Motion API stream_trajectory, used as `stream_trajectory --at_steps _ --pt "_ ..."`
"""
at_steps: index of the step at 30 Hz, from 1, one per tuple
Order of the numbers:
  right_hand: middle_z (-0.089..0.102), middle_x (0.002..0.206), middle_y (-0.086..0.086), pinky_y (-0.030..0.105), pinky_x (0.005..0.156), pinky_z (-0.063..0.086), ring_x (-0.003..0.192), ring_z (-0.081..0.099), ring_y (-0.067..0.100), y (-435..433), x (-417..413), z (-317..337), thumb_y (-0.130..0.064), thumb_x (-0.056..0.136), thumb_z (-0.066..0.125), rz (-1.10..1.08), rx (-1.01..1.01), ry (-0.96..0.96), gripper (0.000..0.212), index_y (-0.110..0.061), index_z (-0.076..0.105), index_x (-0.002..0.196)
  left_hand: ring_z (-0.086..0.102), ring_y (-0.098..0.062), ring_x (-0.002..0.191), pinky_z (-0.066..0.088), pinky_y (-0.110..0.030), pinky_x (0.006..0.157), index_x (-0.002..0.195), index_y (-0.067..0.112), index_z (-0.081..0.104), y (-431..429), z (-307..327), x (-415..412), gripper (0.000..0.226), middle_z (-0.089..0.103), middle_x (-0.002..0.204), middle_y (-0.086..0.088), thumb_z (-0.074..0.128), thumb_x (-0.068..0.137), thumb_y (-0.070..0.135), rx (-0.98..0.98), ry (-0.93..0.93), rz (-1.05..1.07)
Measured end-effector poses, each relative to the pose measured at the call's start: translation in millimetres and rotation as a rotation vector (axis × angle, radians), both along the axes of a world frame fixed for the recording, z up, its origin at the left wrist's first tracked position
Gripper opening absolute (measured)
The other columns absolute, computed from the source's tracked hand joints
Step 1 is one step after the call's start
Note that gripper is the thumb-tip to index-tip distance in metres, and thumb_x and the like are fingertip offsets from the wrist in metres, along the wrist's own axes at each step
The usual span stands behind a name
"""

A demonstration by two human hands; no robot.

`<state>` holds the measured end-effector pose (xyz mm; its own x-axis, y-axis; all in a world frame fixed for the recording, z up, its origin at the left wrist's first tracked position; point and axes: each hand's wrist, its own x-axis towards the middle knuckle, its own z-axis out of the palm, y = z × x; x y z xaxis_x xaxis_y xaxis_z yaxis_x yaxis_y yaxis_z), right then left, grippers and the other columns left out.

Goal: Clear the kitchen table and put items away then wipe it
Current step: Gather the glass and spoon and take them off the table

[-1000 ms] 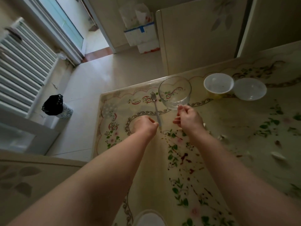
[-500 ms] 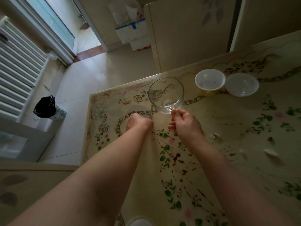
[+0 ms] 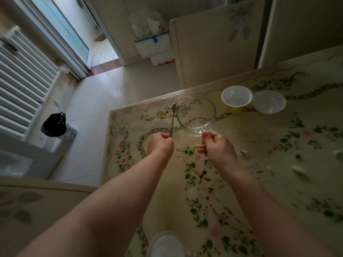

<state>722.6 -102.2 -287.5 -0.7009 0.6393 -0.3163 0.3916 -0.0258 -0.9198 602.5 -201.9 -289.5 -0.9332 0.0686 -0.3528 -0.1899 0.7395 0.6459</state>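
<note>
A clear glass bowl hangs tilted above the floral kitchen table; my right hand pinches its near rim. My left hand grips the handle of a metal spoon, which points up and away just left of the bowl. A white plastic cup with a yellow base and a clear plastic lid stand at the table's far edge. Dark red stains and pale scraps litter the tabletop.
A white round container sits at the table's near edge. A bin lined with a black bag stands on the tiled floor at left, beside a radiator. Chair backs stand behind the table; boxes sit by the doorway.
Both hands rose off the table: the spoon came up in my left hand and now stands upright, and the glass bowl came up tilted in my right.
</note>
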Motion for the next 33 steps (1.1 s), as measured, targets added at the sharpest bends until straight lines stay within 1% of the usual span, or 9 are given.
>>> stream_trajectory --at_steps 4,7,9,13,20,23,27,30,33 --pt "0.066 0.086 0.0 0.03 0.073 0.056 0.081 0.068 0.015 -13 10 15 -0.045 0.098 0.041 -0.007 0.011 -0.015 0.041 -0.016 0.057 0.122 0.062 -0.022 0.091 0.054 -0.035 0.079 0.102 0.014 0.062 -22 17 17 0.011 0.065 0.099 -0.005 0.054 0.094 0.016 0.155 -0.013 0.024" --pt "0.065 0.085 0.0 0.04 0.082 0.057 0.083 0.068 0.017 -25 20 27 -0.042 0.099 0.04 -0.009 0.022 -0.024 0.036 -0.018 0.056 0.121 0.061 -0.022 0.092 0.054 -0.036 0.08 0.096 0.016 0.059 -41 30 29 0.008 0.065 0.098 -0.007 0.051 0.096 0.015 0.253 0.012 0.027" --pt "0.066 0.086 0.003 0.044 0.083 0.057 0.084 0.068 0.019 -36 29 34 -0.042 0.099 0.04 -0.006 0.043 -0.036 0.035 -0.019 0.057 0.118 0.061 -0.021 0.088 0.052 -0.032 0.073 0.096 0.015 0.058 -56 43 35 0.009 0.065 0.096 -0.007 0.049 0.097 0.013 0.355 0.026 0.036" --pt "0.067 0.086 0.004 0.045 0.082 0.057 0.083 0.067 0.02 -59 48 47 -0.042 0.099 0.039 -0.034 0.093 -0.06 0.034 -0.02 0.057 0.117 0.054 -0.018 0.08 0.043 -0.026 0.063 0.09 0.016 0.056 -87 66 45 0.016 0.06 0.09 -0.007 0.047 0.096 0.006 0.494 0.025 -0.029" --pt "0.068 0.087 0.004 0.043 0.083 0.056 0.083 0.068 0.019 -107 87 69 -0.042 0.099 0.039 -0.128 0.179 -0.124 0.038 -0.02 0.054 0.127 0.052 -0.024 0.081 0.041 -0.036 0.072 0.08 0.022 0.061 -133 93 57 0.024 0.061 0.082 -0.006 0.051 0.089 0.002 0.536 0.029 -0.182" --pt "0.067 0.081 0.001 0.045 0.084 0.055 0.082 0.069 0.022 -131 105 76 -0.041 0.1 0.039 -0.199 0.198 -0.144 0.038 -0.018 0.056 0.124 0.052 -0.022 0.076 0.04 -0.031 0.066 0.075 0.021 0.064 -150 102 64 0.028 0.061 0.076 -0.005 0.053 0.086 -0.003 0.551 0.03 -0.261" --pt "0.065 0.09 0.001 0.036 0.076 0.056 0.077 0.066 0.016 -168 135 87 -0.039 0.101 0.038 -0.279 0.225 -0.175 0.037 -0.016 0.056 0.124 0.05 -0.016 0.068 0.039 -0.029 0.06 0.074 0.021 0.065 -170 114 79 0.03 0.061 0.073 -0.002 0.055 0.084 -0.005 0.521 0.017 -0.412" --pt "0.062 0.085 -0.001 0.037 0.078 0.058 0.076 0.065 0.014 -197 158 95 -0.037 0.1 0.039 -0.336 0.221 -0.157 0.036 -0.016 0.056 0.124 0.047 -0.014 0.061 0.035 -0.024 0.052 0.072 0.022 0.066 -182 123 93 0.029 0.061 0.071 -0.001 0.056 0.084 -0.003 0.547 0.031 -0.471" --pt "0.061 0.081 -0.004 0.038 0.082 0.058 0.074 0.065 0.012 -227 179 102 -0.036 0.1 0.04 -0.406 0.218 -0.14 0.035 -0.016 0.056 0.125 0.051 -0.013 0.066 0.039 -0.022 0.054 0.077 0.018 0.067 -190 134 111 0.024 0.063 0.075 -0.004 0.056 0.088 0.0 0.594 0.01 -0.542"
